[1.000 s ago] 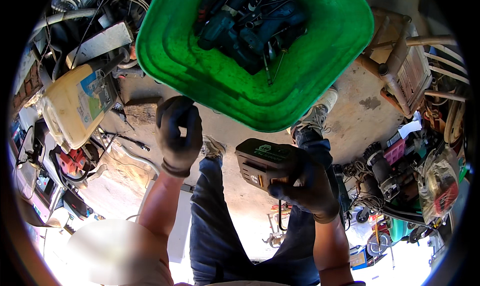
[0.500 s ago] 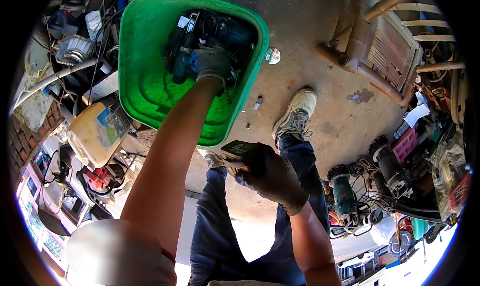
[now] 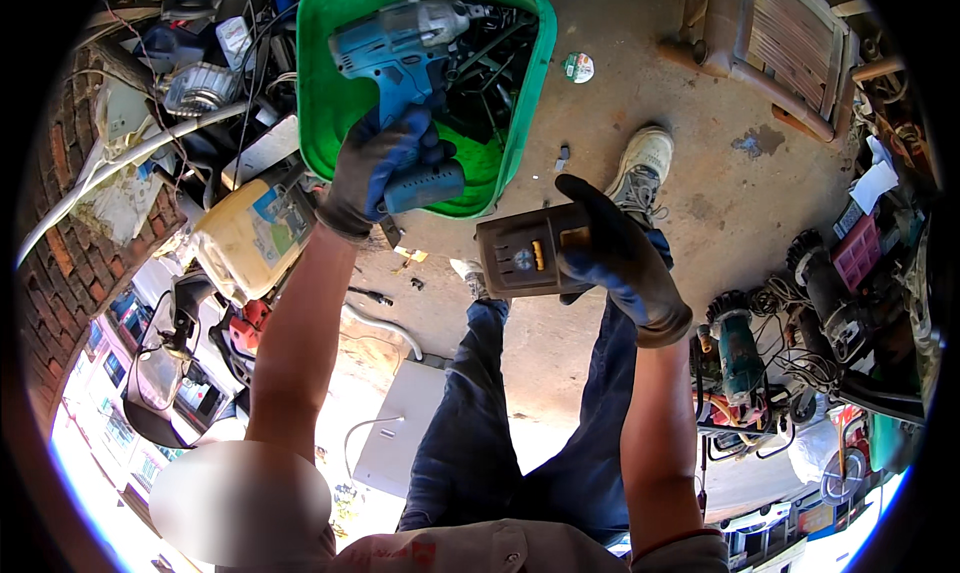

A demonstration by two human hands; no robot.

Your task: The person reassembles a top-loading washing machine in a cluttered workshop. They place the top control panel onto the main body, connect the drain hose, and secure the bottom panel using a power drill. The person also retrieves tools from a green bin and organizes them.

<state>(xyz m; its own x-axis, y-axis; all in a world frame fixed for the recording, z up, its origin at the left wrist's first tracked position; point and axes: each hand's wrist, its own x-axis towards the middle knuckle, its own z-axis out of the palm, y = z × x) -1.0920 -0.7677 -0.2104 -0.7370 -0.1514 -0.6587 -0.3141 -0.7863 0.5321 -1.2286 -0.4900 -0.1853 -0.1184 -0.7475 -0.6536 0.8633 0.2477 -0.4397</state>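
My left hand (image 3: 362, 178), in a dark glove, is closed around the handle of a blue cordless impact wrench (image 3: 395, 58). The wrench is held above a green plastic tub (image 3: 318, 113), its grey nose toward the tub's far right. The handle's flared foot shows beside my fingers. In my gloved right hand (image 3: 628, 268) is a dark power tool battery pack (image 3: 515, 258) with a yellow strip on its face. The pack is apart from the wrench, to the right of and below the handle's foot. Dark tools (image 3: 490, 73) lie jumbled inside the tub.
A yellowish jerrycan (image 3: 240, 248) and piled scrap stand left of the tub. A wooden chair (image 3: 790, 53) is at the far right. Several power tools, including a green one (image 3: 738, 348), line the right side. My shoe (image 3: 643, 163) is on the concrete floor.
My left hand has come up out of the tub toward me, lifting the impact wrench. The battery pack in my right hand has moved up and turned its face into view.
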